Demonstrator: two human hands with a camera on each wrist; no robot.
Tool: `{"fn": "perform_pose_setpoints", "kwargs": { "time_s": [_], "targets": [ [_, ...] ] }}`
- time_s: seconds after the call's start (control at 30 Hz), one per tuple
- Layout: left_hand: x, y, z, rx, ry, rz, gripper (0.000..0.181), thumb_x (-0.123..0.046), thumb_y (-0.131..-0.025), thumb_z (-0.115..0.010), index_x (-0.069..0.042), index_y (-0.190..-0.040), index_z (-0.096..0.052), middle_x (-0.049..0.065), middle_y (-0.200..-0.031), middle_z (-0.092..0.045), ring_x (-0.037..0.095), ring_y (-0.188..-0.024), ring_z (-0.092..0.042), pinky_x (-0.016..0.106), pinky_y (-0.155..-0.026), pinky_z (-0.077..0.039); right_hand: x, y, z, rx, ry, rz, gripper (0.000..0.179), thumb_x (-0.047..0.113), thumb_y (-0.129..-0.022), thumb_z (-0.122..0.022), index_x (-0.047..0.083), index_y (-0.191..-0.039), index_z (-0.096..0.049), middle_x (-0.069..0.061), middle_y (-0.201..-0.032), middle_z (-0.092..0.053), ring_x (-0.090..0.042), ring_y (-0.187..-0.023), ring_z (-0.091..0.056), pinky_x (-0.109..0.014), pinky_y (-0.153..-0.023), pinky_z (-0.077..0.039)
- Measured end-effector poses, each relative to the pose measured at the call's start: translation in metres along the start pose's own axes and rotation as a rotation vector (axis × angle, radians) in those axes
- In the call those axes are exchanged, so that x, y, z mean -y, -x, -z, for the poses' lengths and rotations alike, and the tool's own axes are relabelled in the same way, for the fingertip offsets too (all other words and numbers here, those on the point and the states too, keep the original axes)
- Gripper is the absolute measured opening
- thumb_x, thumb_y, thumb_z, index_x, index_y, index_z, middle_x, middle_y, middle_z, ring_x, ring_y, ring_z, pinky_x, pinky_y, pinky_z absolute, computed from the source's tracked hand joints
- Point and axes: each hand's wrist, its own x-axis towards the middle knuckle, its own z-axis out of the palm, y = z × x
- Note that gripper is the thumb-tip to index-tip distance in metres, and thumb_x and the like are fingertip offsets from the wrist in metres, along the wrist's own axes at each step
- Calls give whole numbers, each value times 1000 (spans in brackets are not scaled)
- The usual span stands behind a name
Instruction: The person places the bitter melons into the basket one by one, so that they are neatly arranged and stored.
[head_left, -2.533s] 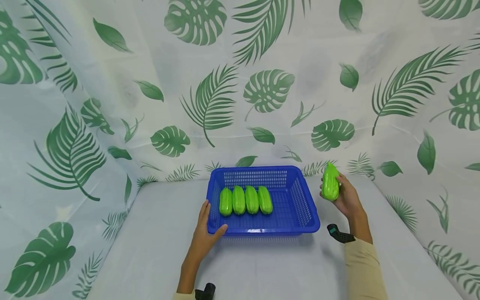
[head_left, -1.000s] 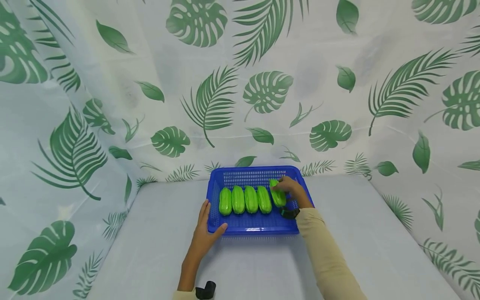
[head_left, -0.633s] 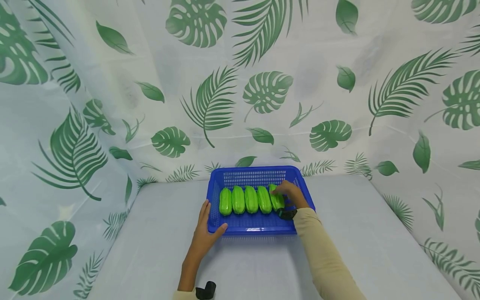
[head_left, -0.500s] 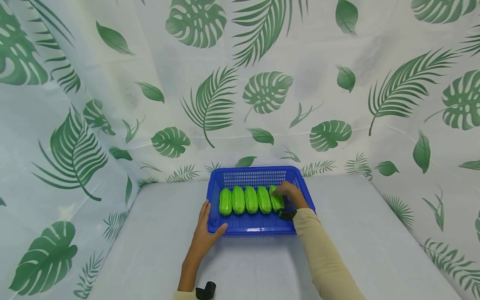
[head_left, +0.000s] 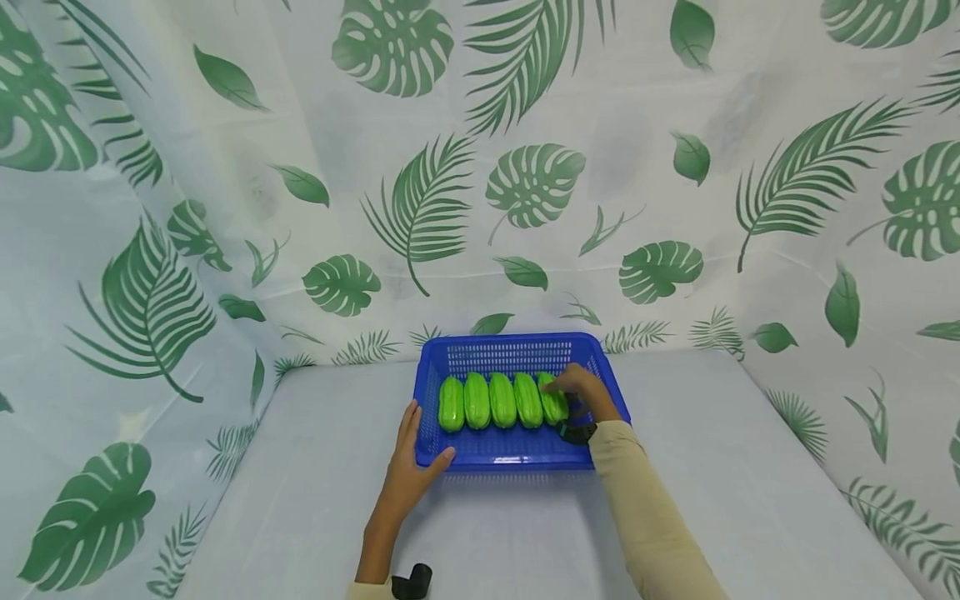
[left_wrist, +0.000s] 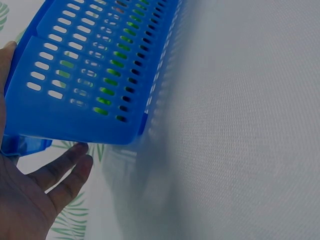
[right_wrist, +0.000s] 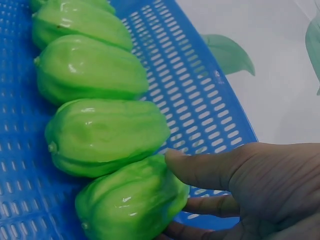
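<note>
Several glossy green papayas (head_left: 477, 402) lie side by side in a row inside a blue perforated basket (head_left: 517, 460). My right hand (head_left: 583, 386) pinches the rightmost papaya (right_wrist: 131, 202) near its far end, thumb on top and fingers at its outer side. In the right wrist view that papaya sits tilted against its neighbour (right_wrist: 107, 136). My left hand (head_left: 411, 467) rests at the basket's near left corner, thumb on the front rim and straight fingers along the left side. In the left wrist view the left hand (left_wrist: 35, 195) shows two extended fingers below the rim.
The basket stands on a white cloth-covered table (head_left: 330, 500), close to a back curtain (head_left: 450, 208) with a green leaf print. Beside the papayas, the basket floor (head_left: 517, 446) shows along the front. Each wrist wears a black band, the left one (head_left: 412, 581) near the bottom edge.
My right hand has brought the last papaya from the right of the basket down into it, beside the others. It then shifted slightly left against its neighbour. The left hand stays put.
</note>
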Motion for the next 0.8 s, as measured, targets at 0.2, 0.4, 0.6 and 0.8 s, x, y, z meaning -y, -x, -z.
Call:
{"fn": "perform_pose_setpoints", "kwargs": {
  "time_s": [0.2,0.4,0.6,0.8],
  "targets": [
    [0,0,1,-3,2,0,92,-44,-88,-69,-16,-158,-16,-4,-166,-6,31,-152,-11,60,-117,-21,-2,-4,-1,-7,-6,10,58,16,-91,-69,-11,-135,-43,-32,-138,-48,-49,-125,-50,-56,-82,-57],
    [1,-1,0,-8,-4,-11,92,-43,-88,-69,-15,-158,-17,-1,-166,-7,33,-152,-11,60,-117,-21,-4,-3,-2,-18,-23,23,57,14,-92,-68,-10,-136,-41,-31,-140,-45,-49,-128,-48,-57,-85,-56],
    [2,0,-2,-12,2,-10,92,-44,-87,-69,-15,-158,-17,0,-166,-8,36,-151,-13,62,-115,-23,-5,1,-2,-20,-20,32,56,17,-92,-68,-10,-135,-44,-31,-139,-47,-48,-127,-49,-56,-83,-56],
    [1,0,-2,-10,-15,0,94,-49,-87,-68,-17,-158,-16,-2,-166,-7,35,-151,-12,61,-115,-23,-6,4,0,-21,-14,31,54,20,-92,-66,-9,-132,-44,-30,-137,-48,-49,-123,-52,-56,-78,-58]
  ]
}}
